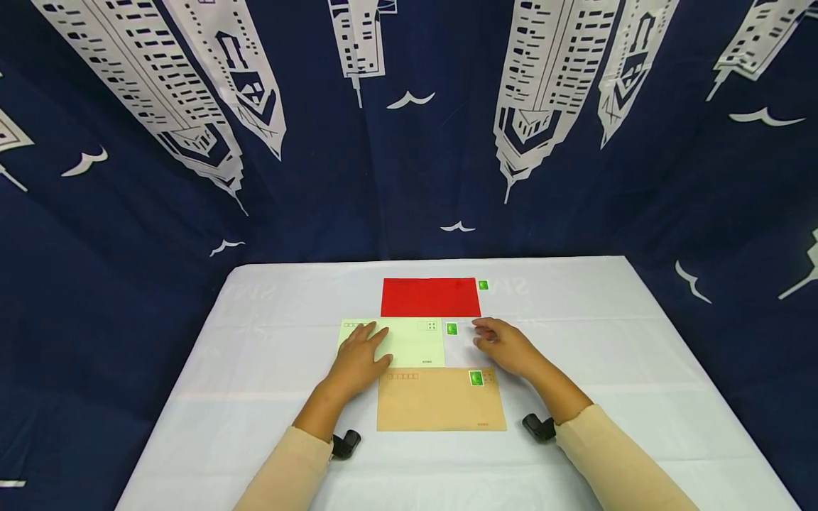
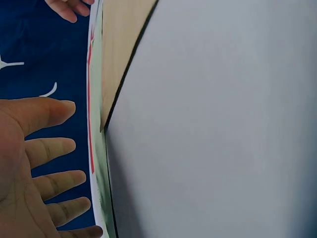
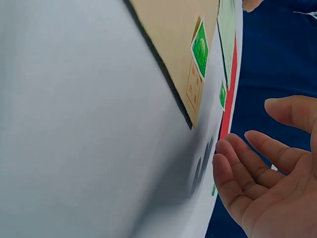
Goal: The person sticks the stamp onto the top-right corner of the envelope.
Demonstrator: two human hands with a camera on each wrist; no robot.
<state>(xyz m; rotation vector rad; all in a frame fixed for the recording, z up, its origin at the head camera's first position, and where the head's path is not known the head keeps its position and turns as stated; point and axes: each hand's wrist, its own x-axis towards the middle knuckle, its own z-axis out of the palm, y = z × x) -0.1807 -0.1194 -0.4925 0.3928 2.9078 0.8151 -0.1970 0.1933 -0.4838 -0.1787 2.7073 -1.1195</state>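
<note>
Left hand spread, gripping nothing, over green envelope; brown envelope, stamp on it, nearer the person; separate stamp just right of green one; right hand half-open, empty, near it. Probably stamping stage; next calls for a thumb-and-finger pinch.

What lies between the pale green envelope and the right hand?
A small green stamp lies there on the white table, as the head view shows.
</note>
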